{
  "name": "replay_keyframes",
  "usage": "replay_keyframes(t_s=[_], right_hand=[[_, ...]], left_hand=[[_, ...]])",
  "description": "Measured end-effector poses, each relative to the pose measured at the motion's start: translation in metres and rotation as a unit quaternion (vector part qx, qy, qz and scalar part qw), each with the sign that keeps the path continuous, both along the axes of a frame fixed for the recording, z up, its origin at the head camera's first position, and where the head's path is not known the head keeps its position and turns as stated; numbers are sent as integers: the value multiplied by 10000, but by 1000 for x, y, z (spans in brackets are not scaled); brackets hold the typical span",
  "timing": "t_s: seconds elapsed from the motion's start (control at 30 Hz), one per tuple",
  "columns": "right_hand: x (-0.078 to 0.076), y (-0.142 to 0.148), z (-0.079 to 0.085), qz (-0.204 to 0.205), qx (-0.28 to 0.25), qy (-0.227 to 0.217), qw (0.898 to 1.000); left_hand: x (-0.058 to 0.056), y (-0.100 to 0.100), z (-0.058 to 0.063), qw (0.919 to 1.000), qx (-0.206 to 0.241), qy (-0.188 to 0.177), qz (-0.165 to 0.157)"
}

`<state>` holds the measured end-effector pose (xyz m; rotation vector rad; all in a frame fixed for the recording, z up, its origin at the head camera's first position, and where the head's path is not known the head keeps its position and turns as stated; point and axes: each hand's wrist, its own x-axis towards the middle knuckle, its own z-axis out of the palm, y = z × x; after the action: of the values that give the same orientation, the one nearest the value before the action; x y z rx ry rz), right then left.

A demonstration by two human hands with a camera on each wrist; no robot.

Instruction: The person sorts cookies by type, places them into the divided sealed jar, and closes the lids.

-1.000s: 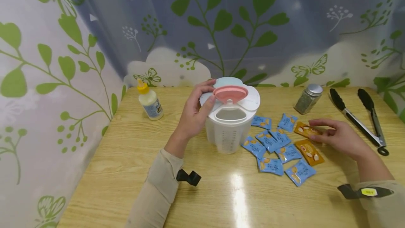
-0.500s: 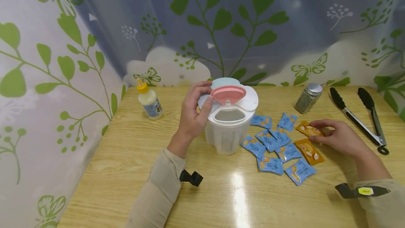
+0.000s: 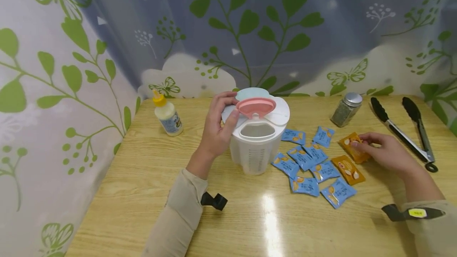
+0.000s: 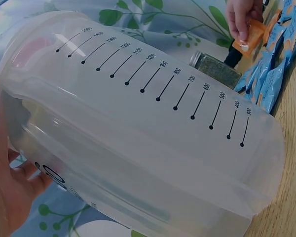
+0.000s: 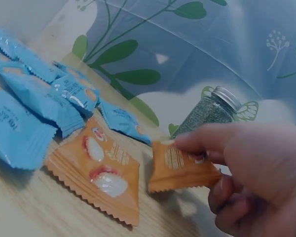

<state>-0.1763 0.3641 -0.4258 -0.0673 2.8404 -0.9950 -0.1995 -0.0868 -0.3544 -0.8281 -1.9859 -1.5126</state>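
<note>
My left hand (image 3: pixel 218 128) grips the upper side of a translucent plastic container (image 3: pixel 255 154), thumb on its white lid and fingers round the far side. The lid bears a pink flap, a pale blue one and an uncovered opening toward me. Black volume marks run along the wall in the left wrist view. My right hand (image 3: pixel 387 154) pinches an orange snack packet (image 3: pixel 354 146) between thumb and fingers, tilted over the table. Another orange packet (image 5: pixel 101 168) lies just beside it. Several blue snack packets (image 3: pixel 303 158) are spread between the container and the right hand.
A yellow-capped bottle (image 3: pixel 168 116) stands left of the container. Behind the packets is a glass jar (image 3: pixel 346 110) of dried herbs with a metal lid. Black-tipped tongs (image 3: pixel 410 134) lie spread at the right. A leaf-patterned curtain (image 3: pixel 228 31) hangs behind the wooden table (image 3: pixel 150 193).
My right hand has picked up and tilted the upper orange packet, which lay flat under its fingers earlier. The left hand keeps its grip on the container, which has shifted very slightly left in view.
</note>
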Motion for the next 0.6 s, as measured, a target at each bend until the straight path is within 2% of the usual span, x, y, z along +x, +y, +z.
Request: replay_keyframes(t_s=[0.17, 0.4, 0.5, 0.6], right_hand=[[-1, -7, 3, 41, -671, -71, 9977], [-1, -26, 14, -121, -1892, -245, 9816], [1, -35, 20, -79, -2454, -401, 9686], [3, -46, 27, 239, -3068, -474, 9503]], left_hand=[[-1, -2, -1, 10000, -68, -17, -51], [0, -4, -1, 9998, -107, -102, -136], [0, -3, -1, 9998, -65, -88, -146], [0, -3, 0, 9999, -19, -19, -121]])
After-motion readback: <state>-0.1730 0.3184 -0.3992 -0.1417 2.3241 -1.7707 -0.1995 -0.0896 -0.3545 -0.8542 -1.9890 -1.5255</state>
